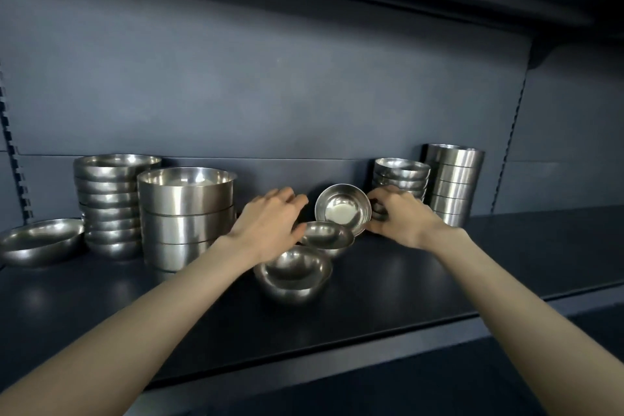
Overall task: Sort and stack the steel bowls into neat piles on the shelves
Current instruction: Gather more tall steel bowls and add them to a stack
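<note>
1. Head view, hands: the right hand [401,218] grasps a small round polished-steel bowl [342,209] by its rim, thumb low and fingers high. The bowl is tipped on edge, mouth toward the camera, at mid-shelf over the dark shelf board [422,284]. The left hand [270,219] is curled beside a second loose steel bowl [326,236]; I cannot tell whether it grips it.
2. Handling: the bowl looks thin, stiff, light and slick. A rim pinch seems the surest hold, and it should nest readily and clatter if dropped.
3. Room: a short pile of matching small bowls [400,177] stands just behind the right hand, with a tall stack of steel tumblers [452,182] close beside it. A third loose bowl [293,270] sits nearer the front edge. The stack of large straight-walled bowls [185,213] crowds the left; bare board lies to the right.
</note>
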{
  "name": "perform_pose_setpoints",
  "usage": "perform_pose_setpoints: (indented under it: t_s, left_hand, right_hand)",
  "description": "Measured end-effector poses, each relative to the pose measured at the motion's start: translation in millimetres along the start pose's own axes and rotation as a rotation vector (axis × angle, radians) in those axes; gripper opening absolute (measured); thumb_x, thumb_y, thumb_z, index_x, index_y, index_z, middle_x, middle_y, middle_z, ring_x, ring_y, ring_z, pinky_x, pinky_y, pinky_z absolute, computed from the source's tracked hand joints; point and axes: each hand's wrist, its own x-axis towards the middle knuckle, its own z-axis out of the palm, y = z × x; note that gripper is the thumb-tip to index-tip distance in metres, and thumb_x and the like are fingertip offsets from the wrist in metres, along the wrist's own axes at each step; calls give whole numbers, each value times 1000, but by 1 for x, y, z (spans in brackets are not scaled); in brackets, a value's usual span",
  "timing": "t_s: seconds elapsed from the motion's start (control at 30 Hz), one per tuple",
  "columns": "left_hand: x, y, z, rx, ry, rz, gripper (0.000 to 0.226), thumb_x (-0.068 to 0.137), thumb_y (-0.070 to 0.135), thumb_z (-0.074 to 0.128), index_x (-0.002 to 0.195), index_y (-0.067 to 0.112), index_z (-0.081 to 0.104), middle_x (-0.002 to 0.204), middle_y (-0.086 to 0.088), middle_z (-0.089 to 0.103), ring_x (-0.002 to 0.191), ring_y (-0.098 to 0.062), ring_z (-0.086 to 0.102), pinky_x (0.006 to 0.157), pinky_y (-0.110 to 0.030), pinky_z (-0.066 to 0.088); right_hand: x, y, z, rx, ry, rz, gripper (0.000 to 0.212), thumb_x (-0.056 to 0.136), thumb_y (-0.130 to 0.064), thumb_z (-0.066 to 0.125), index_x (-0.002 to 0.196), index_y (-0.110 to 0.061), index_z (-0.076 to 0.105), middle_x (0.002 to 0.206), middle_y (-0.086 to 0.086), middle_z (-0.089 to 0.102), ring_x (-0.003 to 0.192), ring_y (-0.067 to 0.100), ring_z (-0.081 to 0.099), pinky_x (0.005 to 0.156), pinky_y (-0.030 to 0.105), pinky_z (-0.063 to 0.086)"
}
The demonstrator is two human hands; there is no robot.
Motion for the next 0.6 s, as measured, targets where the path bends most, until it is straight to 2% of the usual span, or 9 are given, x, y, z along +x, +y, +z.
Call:
perform_pose_setpoints:
  t_s: [0.23,0.43,0.53,0.6]
  left_hand:
    - [60,9,47,-101,-106,-192,46,92,40,51,132,19,44,129,-6,50,118,-32,51,86,-42,46]
    - [98,2,83,-202,-166,-319,53,90,42,55,136,20,42,137,-8,48,120,-33,52,96,-42,44]
    - [114,-3,99,-289,-162,-359,52,90,42,56,134,19,44,134,-9,52,120,-31,52,97,-42,44]
    - [125,-7,110,-345,-172,-385,52,90,42,57,134,17,45,133,-10,54,119,-33,53,97,-42,44]
  right_hand:
    - [47,58,22,64,-13,-56,54,85,-35,68,133,-19,48,126,8,54,116,27,53,92,36,44]
    - [80,78,39,113,3,-106,58,85,-33,68,136,-19,45,124,10,56,114,28,54,94,39,45]
    - [89,81,50,143,33,-101,58,85,-30,68,136,-16,45,117,11,58,110,30,55,94,41,45]
    - [91,83,58,158,62,-79,57,85,-29,68,136,-15,45,120,12,58,110,31,56,94,41,45]
